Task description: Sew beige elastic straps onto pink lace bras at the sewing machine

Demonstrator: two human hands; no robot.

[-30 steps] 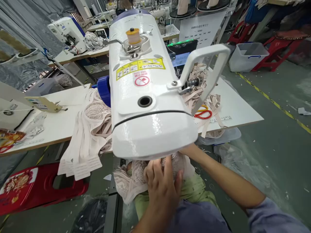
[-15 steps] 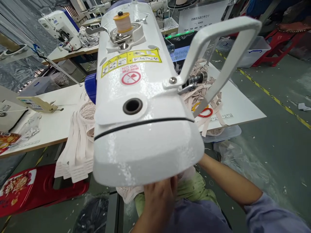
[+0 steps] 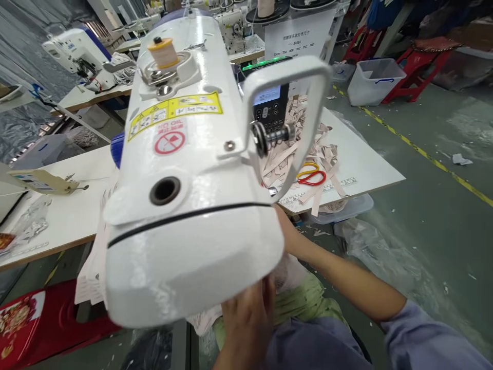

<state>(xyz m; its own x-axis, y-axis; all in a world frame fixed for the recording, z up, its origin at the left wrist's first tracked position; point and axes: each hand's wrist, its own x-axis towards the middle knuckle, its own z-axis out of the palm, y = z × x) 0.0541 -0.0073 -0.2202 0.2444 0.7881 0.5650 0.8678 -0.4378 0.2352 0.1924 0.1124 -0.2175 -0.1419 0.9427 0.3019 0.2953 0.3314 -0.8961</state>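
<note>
Okay, so going across:

1. A red stool (image 3: 23, 318) is seen low on the left, under the white surface (image 3: 57, 216).
2. Most of the middle is filled by the white sewing machine head (image 3: 185, 205), with a spool of thread (image 3: 164, 51) set on top.
3. The left hand (image 3: 246, 318) is pushed up under the near end of the head. Its fingertips are covered, so whether its grip is closed on anything can't be told.
4. The pale lace fabric (image 3: 287, 272) is tucked just below the head, beside that hand and over the lap.
5. The right forearm (image 3: 339, 277) is stretched in from the right. The right hand is hidden behind the head, so nothing can be said about its grip.
6. Red-handled scissors (image 3: 311, 174) are left among fabric strips (image 3: 292, 149) further right.
7. Step in hand, as judged: the lace is being positioned under the head. Any further feeding would call for fingers being kept clear of the needle, which isn't visible.
8. Compared with a second ago, much less of the left hand and lace is shown, and the head is seen closer and swung leftward.
</note>
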